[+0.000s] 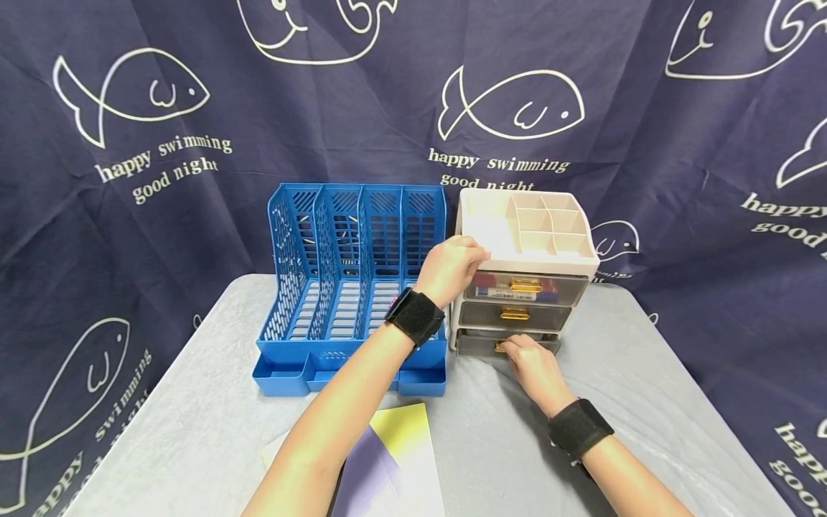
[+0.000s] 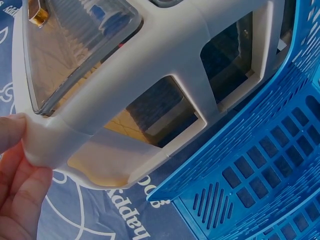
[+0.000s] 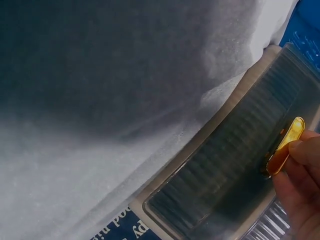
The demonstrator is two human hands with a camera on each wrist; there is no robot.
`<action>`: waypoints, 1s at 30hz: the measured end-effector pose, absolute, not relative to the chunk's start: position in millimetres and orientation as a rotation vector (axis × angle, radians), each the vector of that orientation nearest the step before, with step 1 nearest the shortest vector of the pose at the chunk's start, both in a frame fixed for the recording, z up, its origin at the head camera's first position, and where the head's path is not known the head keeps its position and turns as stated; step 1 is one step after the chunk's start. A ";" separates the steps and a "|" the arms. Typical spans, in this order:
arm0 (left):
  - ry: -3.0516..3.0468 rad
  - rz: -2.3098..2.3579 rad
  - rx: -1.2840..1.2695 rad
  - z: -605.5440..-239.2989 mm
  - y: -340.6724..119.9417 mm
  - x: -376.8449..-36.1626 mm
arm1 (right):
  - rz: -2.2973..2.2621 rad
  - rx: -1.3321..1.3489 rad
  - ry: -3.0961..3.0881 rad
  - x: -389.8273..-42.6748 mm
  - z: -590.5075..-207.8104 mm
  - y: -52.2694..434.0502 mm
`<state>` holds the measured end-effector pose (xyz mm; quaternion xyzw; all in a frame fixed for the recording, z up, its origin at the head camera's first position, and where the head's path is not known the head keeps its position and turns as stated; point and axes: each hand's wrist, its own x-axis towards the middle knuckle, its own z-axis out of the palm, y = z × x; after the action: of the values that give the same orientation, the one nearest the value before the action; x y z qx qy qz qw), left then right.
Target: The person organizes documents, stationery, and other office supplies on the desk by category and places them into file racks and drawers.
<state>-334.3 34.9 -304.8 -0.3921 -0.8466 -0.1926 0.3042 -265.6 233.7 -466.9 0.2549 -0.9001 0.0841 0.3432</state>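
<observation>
We take the cream drawer unit (image 1: 525, 269) as the landmark; it stands at the rear of the desk (image 1: 646, 402), right of centre. It carries three smoky translucent drawers stacked one over another, each with one gold handle, so we count three handles. The bottom drawer (image 1: 481, 342) is the lowest of the stack, resting just above the desk surface. Its gold handle (image 3: 285, 146) is pinched by the fingertips of the right hand (image 1: 533, 366), which reaches in from the front of the unit; the fingers are curled round the handle. The left hand (image 1: 450, 267) grips the upper left front corner of the unit, thumb and fingers clamped on the cream frame, level with the top drawer (image 1: 526, 289). That top drawer holds coloured items that we cannot identify. On top of the unit we see an open tray divided into compartments; we cannot count them reliably.

Touching the left side of the unit stands one blue file rack (image 1: 352, 287) with four upright slots. In front of the unit and to its left, at the near desk edge, lie sheets of paper (image 1: 400, 459) in yellow, purple and white; their number is unclear. Both wrists bear one black strap each.
</observation>
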 end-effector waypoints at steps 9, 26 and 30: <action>-2.233 -0.515 -1.042 -305.9 34.8 -335.0 | 0.219 0.640 -2.308 -272.0 -469.2 231.6; -2.237 -0.515 -1.037 -306.7 34.3 -334.5 | 0.251 0.582 -2.334 -277.4 -472.0 230.5; -2.234 -0.514 -1.039 -307.1 34.5 -335.1 | 0.251 0.581 -2.338 -277.2 -472.5 230.4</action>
<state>-335.1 34.5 -307.1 -0.3929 -0.8447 -0.1943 0.3071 -277.2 230.4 -472.5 0.2244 -0.9035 0.0972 0.3521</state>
